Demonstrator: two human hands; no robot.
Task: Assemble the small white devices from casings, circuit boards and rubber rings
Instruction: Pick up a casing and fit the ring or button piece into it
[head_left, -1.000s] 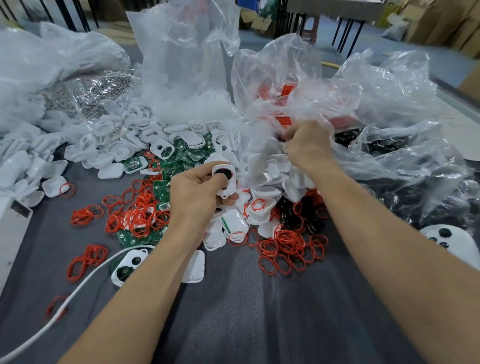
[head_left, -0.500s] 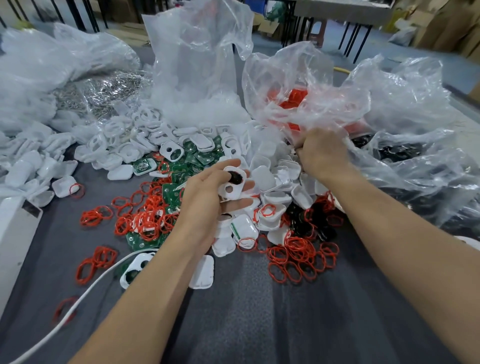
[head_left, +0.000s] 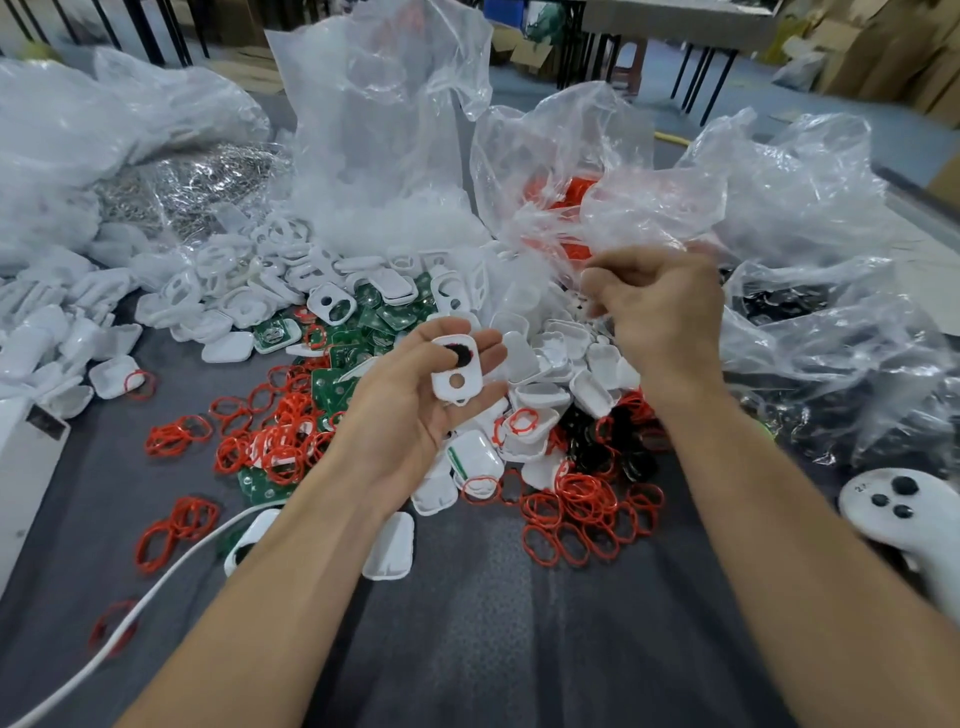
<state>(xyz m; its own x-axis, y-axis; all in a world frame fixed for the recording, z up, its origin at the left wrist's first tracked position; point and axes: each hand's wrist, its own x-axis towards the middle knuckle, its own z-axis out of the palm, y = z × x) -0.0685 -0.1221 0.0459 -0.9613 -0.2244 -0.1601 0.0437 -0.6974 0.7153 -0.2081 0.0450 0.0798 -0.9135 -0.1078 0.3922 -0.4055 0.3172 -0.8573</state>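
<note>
- A person's left hand (head_left: 410, 415) hovers palm-up over the grey tabletop (head_left: 493, 649). Its grip is loose on a white casing (head_left: 457, 382), with the thumb at the top edge and the fingers beneath.
- Half a second earlier the thumb lay across the casing's face. It has since moved back, baring a black insert (head_left: 461, 353) in the upper opening and a round hole below it.
- The right hand (head_left: 665, 317) has come away from the clear plastic bag (head_left: 649, 208) of red rings, whose mouth it was clutching a moment ago. It now hangs just in front of the bag, above the heap.
- Its fingers are curled inward with the tips bunched together. Whether this grip holds anything cannot be told, since the fingertips are blurred.
- Under both hands lies the heap of loose white casings (head_left: 550, 353). Green circuit boards (head_left: 395, 312) lie to its left, and red rubber rings (head_left: 576, 499) are strewn along the near edge.
- A white controller (head_left: 904, 514) with dark buttons lies at the right edge of the tabletop. It shows far more fully than it did half a second ago.
- A white cable (head_left: 156, 592) crosses the lower left of the tabletop.
</note>
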